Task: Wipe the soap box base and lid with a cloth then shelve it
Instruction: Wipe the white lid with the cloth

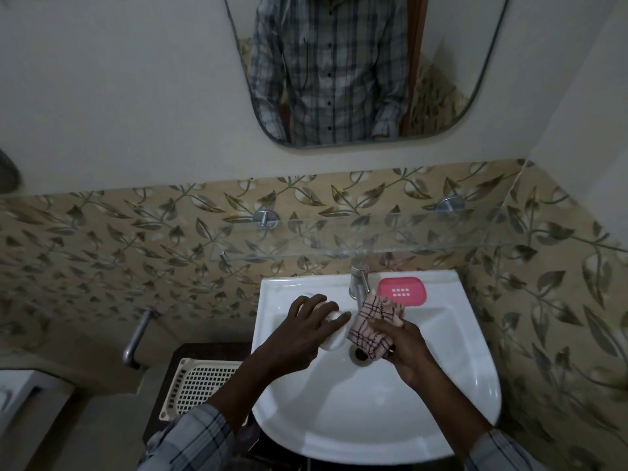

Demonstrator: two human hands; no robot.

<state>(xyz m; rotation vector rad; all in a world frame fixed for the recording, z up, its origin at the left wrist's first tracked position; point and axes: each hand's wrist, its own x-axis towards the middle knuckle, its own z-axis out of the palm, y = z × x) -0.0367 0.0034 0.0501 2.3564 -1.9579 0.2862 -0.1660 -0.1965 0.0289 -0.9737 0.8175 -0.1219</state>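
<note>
The pink soap box base [402,291], with drain holes in its floor, lies on the sink's back ledge to the right of the tap. My left hand [306,328] grips the pale white soap box lid [334,336] over the basin, left of the tap spout. My right hand [402,345] holds a bunched pink checked cloth [372,329] just right of the lid, above the drain. Cloth and lid are nearly touching. A glass shelf [390,236] runs along the tiled wall above the sink.
The white sink [441,385] has a chrome tap [358,283] at the back and a drain [360,354] in the middle. A cream perforated basket [200,385] sits to the left of the sink. A mirror [356,69] hangs above.
</note>
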